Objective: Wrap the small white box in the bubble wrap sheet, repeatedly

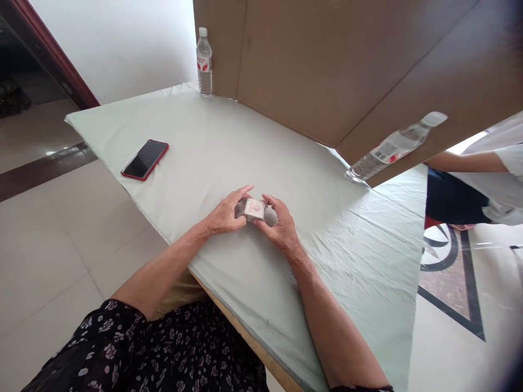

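A small white box [254,208] with red print, in what looks like a clear wrapper or case, is held just over the pale green tablecloth. At its left end, my left hand [227,213] grips it between thumb and fingers. The thumb and fingers of my right hand [281,222] close on the right end. Its printed face is turned up towards me. My palms stay off the cloth's middle, and the underside of the box is hidden.
On the table [204,141] lies a black phone [146,159] with a red edge, left of my hands. Water bottles stand against a brown cardboard panel [310,65]: one bottle [204,62] at the back, another bottle [394,147] at right. A person's arm [469,161] shows beyond.
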Available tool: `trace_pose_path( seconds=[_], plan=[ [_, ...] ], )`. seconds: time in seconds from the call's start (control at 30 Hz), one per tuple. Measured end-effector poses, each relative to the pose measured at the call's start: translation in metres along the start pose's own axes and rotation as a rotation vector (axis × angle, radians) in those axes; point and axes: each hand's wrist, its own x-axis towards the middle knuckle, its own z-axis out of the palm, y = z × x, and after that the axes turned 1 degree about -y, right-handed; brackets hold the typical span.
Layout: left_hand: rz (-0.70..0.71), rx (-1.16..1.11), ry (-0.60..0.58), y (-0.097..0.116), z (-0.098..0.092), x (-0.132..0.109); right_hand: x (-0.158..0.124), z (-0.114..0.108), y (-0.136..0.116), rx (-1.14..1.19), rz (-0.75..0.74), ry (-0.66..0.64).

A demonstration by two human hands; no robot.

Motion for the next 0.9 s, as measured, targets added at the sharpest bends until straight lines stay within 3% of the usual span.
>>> trace_pose_path(
  seconds=[0.43, 0.53, 0.73, 0.9],
  plan=[
    [-0.082, 0.105, -0.055, -0.002, -0.011, -0.001, -0.002, -0.005, 0.018, 0.135, 0.144, -0.067],
    [-0.054, 0.17, -0.07, -0.005, -0.003, 0.0, -0.002, -0.002, 0.016, 0.064, 0.107, -0.084],
    [0.086, 0.262, 0.041, -0.005, 0.005, 0.001, -0.005, 0.003, 0.011, -0.043, 0.041, 0.026],
    [-0.002, 0.285, -0.08, -0.003, -0.001, 0.001, -0.004, 0.003, 0.015, -0.044, 0.069, -0.075]
  ],
)
